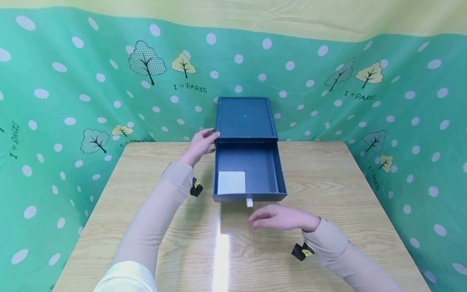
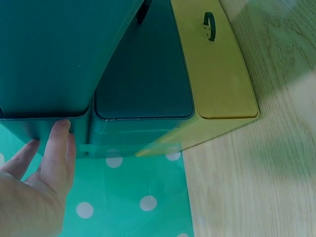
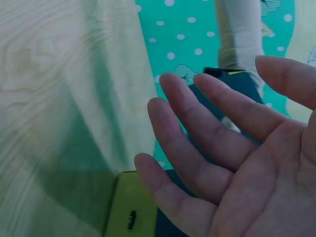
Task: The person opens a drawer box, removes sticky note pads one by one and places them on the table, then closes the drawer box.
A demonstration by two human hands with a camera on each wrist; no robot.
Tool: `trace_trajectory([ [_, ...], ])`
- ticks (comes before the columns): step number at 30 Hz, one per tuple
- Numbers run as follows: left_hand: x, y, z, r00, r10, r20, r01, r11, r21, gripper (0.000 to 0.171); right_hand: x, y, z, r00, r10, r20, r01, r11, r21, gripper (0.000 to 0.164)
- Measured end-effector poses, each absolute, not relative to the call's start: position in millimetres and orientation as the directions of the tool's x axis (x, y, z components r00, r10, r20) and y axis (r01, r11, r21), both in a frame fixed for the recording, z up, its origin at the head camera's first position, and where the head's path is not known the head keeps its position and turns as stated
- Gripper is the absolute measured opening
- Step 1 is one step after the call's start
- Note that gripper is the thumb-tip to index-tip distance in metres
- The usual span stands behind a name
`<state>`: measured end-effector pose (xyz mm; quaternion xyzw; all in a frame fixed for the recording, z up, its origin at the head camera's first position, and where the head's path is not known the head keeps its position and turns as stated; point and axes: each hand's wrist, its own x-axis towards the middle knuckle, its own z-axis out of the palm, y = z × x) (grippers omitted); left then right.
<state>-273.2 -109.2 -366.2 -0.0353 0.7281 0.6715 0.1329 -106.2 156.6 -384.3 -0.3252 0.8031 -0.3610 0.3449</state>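
A dark blue drawer cabinet [image 1: 245, 117] stands at the back of the table. Its top drawer [image 1: 260, 170] is pulled far out, a white tab [image 1: 249, 202] at its front. Inside, a flat white square [image 1: 231, 182] lies in the front left corner. My left hand [image 1: 200, 145] touches the cabinet's left side near its upper front edge, fingers extended and thumb at the rim. Just before the drawer front, below the tab, my right hand [image 1: 282, 217] hovers with loosely bent fingers and holds nothing. The right wrist view shows its bare palm.
Under the extended drawer, the left wrist view shows a dark drawer front [image 2: 143, 74] and a yellow one [image 2: 222, 74] with a dark loop handle [image 2: 210, 26], both closed. A green dotted curtain [image 1: 237, 77] hangs behind and beside the wooden table [image 1: 153, 162].
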Motion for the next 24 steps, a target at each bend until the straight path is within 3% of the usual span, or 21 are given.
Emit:
trace_trajectory([
  [16,-272,-109,-367,-0.962,0.133,-0.237,-0.223,0.115,0.968,0.058,-117,160,-326,-0.474,-0.857,-0.203,-0.373,0.404,-0.835,0.034],
  [24,-272,-110,-367,-0.964,0.133,-0.231,-0.217,0.107,0.970,0.058,-136,154,-302,-0.501,-0.846,-0.184,-0.396,0.413,-0.820,0.037],
])
